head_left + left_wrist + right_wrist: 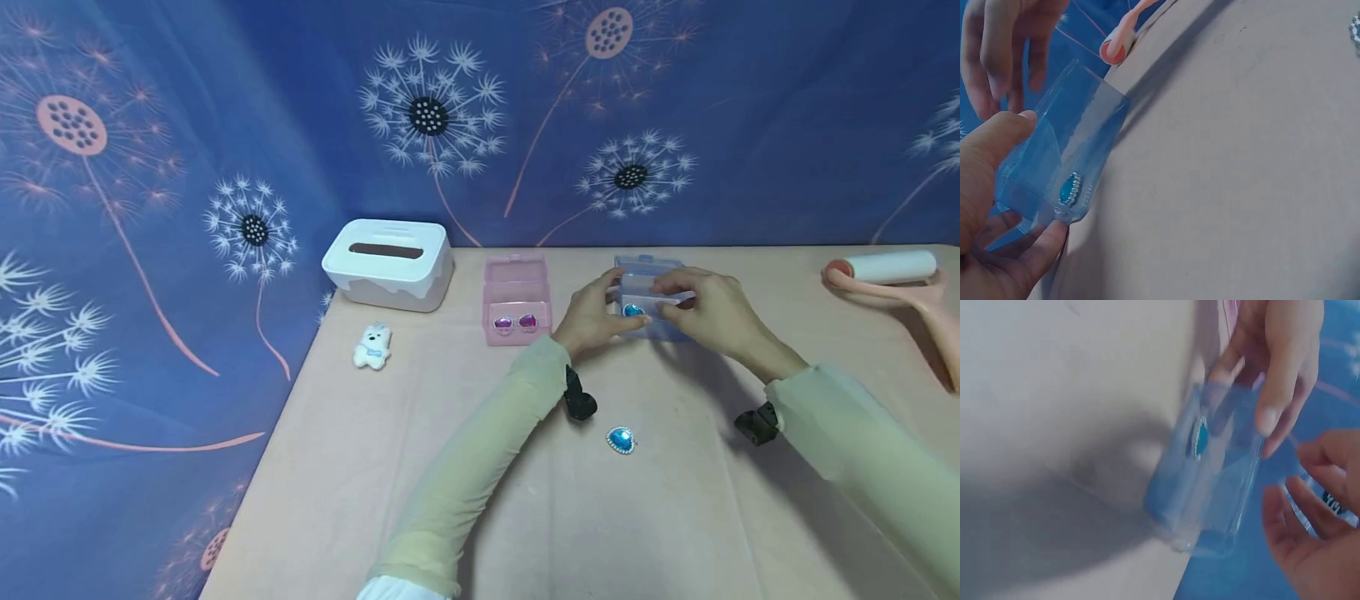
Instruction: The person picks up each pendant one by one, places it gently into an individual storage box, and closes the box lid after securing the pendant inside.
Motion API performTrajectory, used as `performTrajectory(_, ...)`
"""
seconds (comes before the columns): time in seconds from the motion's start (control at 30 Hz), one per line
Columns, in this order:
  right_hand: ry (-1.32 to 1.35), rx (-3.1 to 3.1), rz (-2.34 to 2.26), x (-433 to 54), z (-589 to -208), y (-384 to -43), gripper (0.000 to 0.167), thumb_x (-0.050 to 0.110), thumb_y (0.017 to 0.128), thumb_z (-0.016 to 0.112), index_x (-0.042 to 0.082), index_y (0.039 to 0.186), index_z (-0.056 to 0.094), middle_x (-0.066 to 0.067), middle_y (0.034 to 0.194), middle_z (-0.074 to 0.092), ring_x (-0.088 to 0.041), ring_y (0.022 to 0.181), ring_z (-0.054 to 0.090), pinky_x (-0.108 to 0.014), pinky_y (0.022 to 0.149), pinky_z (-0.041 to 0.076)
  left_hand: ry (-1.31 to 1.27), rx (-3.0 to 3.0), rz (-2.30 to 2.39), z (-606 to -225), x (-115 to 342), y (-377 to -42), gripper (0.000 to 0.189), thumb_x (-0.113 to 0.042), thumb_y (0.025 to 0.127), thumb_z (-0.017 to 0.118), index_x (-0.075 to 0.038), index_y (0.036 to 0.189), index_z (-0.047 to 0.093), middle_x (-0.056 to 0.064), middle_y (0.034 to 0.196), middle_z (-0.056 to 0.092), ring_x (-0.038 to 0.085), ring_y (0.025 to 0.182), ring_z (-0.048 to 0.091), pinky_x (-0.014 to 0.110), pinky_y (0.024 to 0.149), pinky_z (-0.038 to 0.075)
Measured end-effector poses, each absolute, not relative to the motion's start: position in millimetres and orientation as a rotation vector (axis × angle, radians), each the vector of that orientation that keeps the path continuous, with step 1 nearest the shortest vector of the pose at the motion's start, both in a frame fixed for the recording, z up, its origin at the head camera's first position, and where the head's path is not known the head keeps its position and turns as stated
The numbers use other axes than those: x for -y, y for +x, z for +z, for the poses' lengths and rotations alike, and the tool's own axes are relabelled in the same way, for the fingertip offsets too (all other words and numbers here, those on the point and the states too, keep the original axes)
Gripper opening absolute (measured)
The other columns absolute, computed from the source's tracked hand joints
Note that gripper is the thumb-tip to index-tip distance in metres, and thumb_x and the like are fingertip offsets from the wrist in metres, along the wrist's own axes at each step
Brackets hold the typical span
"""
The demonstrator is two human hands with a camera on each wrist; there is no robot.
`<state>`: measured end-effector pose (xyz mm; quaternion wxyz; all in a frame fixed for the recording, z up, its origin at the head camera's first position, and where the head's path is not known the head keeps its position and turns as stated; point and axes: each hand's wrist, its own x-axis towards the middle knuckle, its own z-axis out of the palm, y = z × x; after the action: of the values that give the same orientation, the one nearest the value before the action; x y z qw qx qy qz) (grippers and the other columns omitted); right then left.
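A clear blue plastic box with its lid tipped back stands near the back of the table. My left hand grips its left end, the thumb along the upper edge and fingers lower down. Inside that end lies a blue gem piece with a silvery beaded rim. Over the box's right part is my right hand, its fingers loosely bent and apart, with nothing visible between them. A blue drop-shaped gem piece with the same kind of rim lies on the table nearer me.
To the left stands an open pink box holding two magenta gem pieces. Beyond it are a white tissue box and a small white bear figure. A lint roller lies at the far right. A blue dandelion-print cloth hangs behind.
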<state>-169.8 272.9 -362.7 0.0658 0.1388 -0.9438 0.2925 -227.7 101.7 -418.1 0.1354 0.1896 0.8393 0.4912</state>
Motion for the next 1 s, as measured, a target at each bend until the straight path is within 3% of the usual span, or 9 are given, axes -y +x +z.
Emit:
performTrajectory(0.07,0.426,2.749,0.881,-270.2,-363.4,-155.5,0.024,-0.002,0.084,0.067,-0.002,0.109,0.068,-0.021,0.116,0.064,-0.037,0.087,0.069,-0.029,0.070,0.059,0.553,-2.416,1.447,-418.9,-102.7,-228.5,0.086,-0.030,0.081,0.079,-0.020,0.151,0.031,-0.006,0.150,0.043,0.013,0.131,0.051,0.021,0.098,0.049)
performTrajectory(0.2,0.456,2.612,0.887,-260.7,-367.9,-123.7,0.028,-0.007,0.076,0.072,0.002,0.103,0.070,-0.013,0.111,0.067,-0.008,0.072,0.068,-0.003,0.065,0.047,0.557,-2.405,1.467,-419.6,-104.7,-229.5,0.085,-0.028,0.081,0.080,-0.020,0.151,0.032,-0.005,0.149,0.044,0.013,0.131,0.051,0.019,0.096,0.049)
performTrajectory(0.3,0.521,2.589,0.911,-251.4,-376.2,-98.6,0.033,-0.009,0.071,0.075,0.005,0.101,0.071,-0.010,0.108,0.068,0.001,0.072,0.064,-0.003,0.067,0.047,0.541,-2.416,1.471,-419.3,-105.3,-229.5,0.085,-0.027,0.080,0.081,-0.020,0.150,0.034,-0.004,0.147,0.046,0.012,0.130,0.053,0.019,0.097,0.049)
performTrajectory(0.47,0.650,2.644,0.932,-234.8,-399.6,-60.8,0.039,-0.005,0.067,0.080,0.010,0.101,0.071,-0.005,0.108,0.068,-0.006,0.074,0.064,-0.011,0.065,0.051,0.525,-2.411,1.484,-418.9,-103.0,-229.5,0.085,-0.025,0.079,0.082,-0.019,0.150,0.035,-0.003,0.146,0.048,0.013,0.128,0.054,0.020,0.097,0.049)
performTrajectory(0.57,0.739,2.666,0.895,-228.8,-413.0,-46.9,0.038,0.002,0.068,0.083,0.010,0.103,0.071,-0.004,0.109,0.067,-0.001,0.072,0.058,-0.011,0.061,0.048,0.530,-2.407,1.483,-419.2,-101.5,-229.9,0.085,-0.025,0.079,0.082,-0.018,0.150,0.035,-0.002,0.147,0.048,0.014,0.128,0.054,0.020,0.097,0.049)
performTrajectory(0.83,0.855,2.665,0.696,-223.1,-425.3,-39.1,0.032,0.006,0.069,0.082,0.016,0.098,0.072,0.002,0.106,0.066,-0.012,0.094,0.058,-0.026,0.074,0.052,0.549,-2.428,1.452,-420.0,-101.6,-229.7,0.084,-0.027,0.080,0.080,-0.017,0.150,0.034,-0.002,0.148,0.047,0.014,0.129,0.053,0.021,0.100,0.048)
performTrajectory(1.0,0.909,2.677,0.651,-222.3,-422.3,-42.7,0.025,0.007,0.072,0.081,0.016,0.093,0.071,0.007,0.098,0.067,-0.010,0.091,0.058,-0.028,0.075,0.054,0.553,-2.438,1.448,-419.1,-102.6,-229.2,0.084,-0.027,0.080,0.080,-0.018,0.150,0.034,-0.002,0.147,0.048,0.014,0.129,0.054,0.020,0.098,0.048)
